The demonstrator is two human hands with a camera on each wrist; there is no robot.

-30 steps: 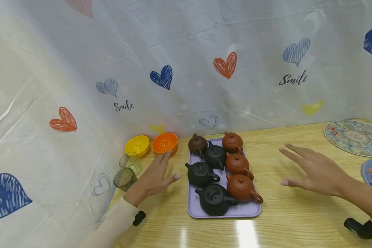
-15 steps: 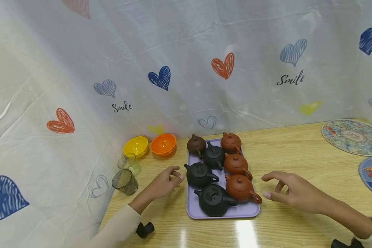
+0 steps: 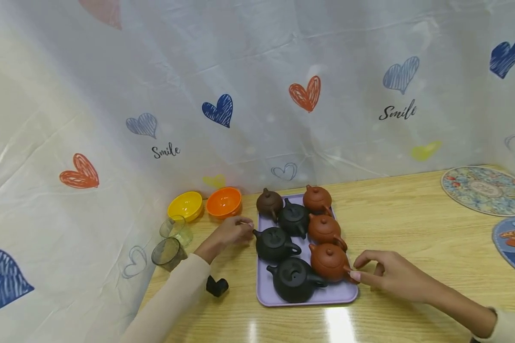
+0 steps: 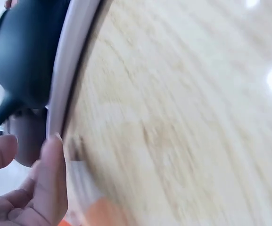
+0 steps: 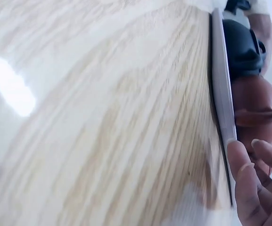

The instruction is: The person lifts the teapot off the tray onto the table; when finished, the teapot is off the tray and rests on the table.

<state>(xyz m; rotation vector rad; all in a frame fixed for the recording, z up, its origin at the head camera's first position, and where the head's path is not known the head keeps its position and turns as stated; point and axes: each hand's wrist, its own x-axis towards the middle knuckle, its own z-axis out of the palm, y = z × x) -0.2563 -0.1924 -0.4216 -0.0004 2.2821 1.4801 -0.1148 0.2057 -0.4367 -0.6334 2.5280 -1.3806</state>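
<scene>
A lilac tray [image 3: 265,290] bears three black teapots, three red-brown teapots and a dark brown teapot [image 3: 269,204]. My left hand [image 3: 232,232] is at the tray's left side, beside the spout of the middle black teapot [image 3: 272,245]. In the left wrist view one fingertip lies right at the tray's rim, apart from another finger. At the right side, my right hand [image 3: 395,274] has bent, parted fingers by the handle of the front red-brown teapot [image 3: 328,261]. One digit meets the rim in the right wrist view.
A yellow bowl [image 3: 185,206] and an orange bowl [image 3: 224,202] stand at the back left. Two glasses, one greenish [image 3: 177,229] and one dark [image 3: 168,254], are left of my left forearm. Two round patterned mats [image 3: 487,189] lie at the right. A curtain borders the table.
My right hand has come leftward and down to the tray's right side, its fingers bending. The left hand has moved in to the tray's left edge. The teapots stay put on the tray.
</scene>
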